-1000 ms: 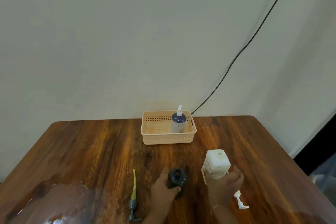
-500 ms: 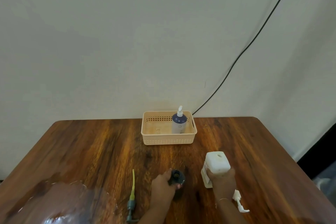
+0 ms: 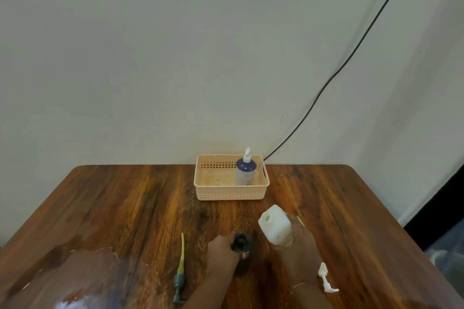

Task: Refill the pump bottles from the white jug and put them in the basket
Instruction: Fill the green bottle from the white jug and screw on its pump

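Beige basket (image 3: pixel 231 192) at the back of the wooden bench (image 3: pixel 125 208), against the wall; inside, at its right end, one upright pump bottle (image 3: pixel 246 173), dark blue with a white pump on top; rest of the basket floor bare. In front of the basket, an open dark bottle (image 3: pixel 241 242) with its mouth uncovered, contents not discernible, neck grasped by the fingers (image 3: pixel 244 255) of the left hand (image 3: pixel 222 249). Just right of the dark bottle, white jug (image 3: pixel 275 226) lifted and tilted left, opening turned toward the dark bottle's mouth but short of it, clenched from behind in the right hand (image 3: pixel 298 246); no liquid visible. Left of the dark bottle, flat on the bench, a grey pump (image 3: pixel 179 281) with a yellow-green tube. Right of the right hand, a white pump (image 3: pixel 326 277) lying on the bench. Clear plastic sheet (image 3: pixel 75 278) over the bench corner far left of the dark bottle.
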